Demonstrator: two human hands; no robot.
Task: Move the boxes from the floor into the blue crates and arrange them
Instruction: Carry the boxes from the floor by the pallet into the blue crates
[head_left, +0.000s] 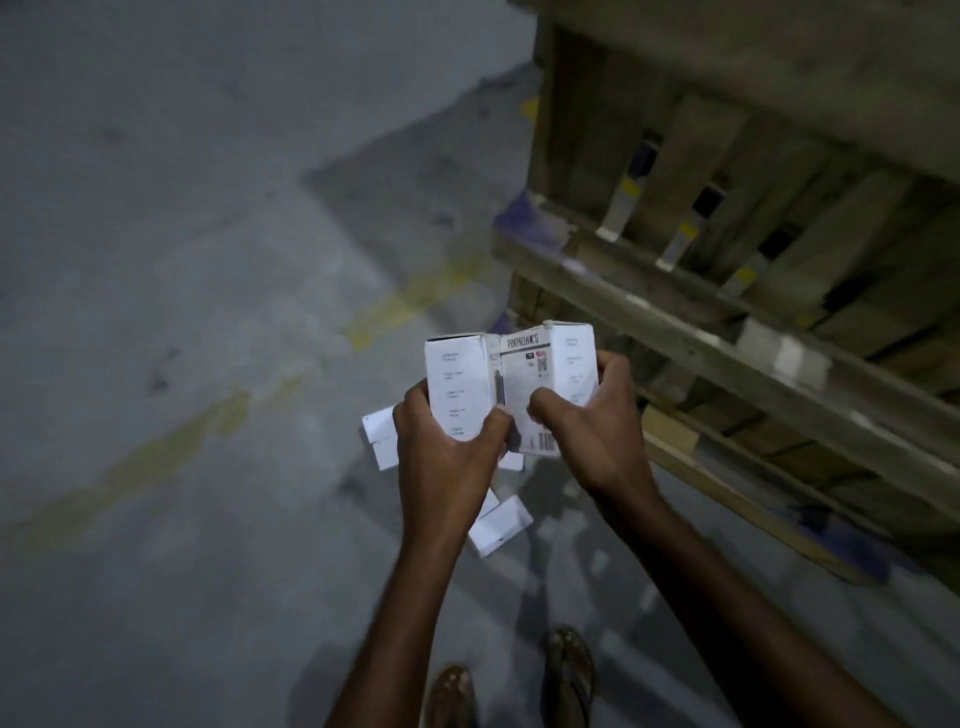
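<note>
- Left hand (447, 452) is curled round a white box (452, 379), thumb across its front; right hand (587, 431) pinches a second, printed box (550, 374) pressed edge to edge against the first, and the pair is held upright in the air at the middle of the view
- Loose boxes (501, 525) lie on the floor (182, 234) beneath the hands, at 6 and 8 o'clock from the held pair
- Wooden pallet (727, 322) fills 1 to 4 o'clock; a faded yellow line (410, 301) passes at 10 o'clock; sandalled feet (569, 670) stand at 6 o'clock
- Step in hand, by my reading: gathering boxes and squaring two together before carrying them off
- No blue crate shows plainly, so the next move calls for turning to find one, keeping both grips firm, and seating the pair flush inside; the loose ones remain to be fetched
</note>
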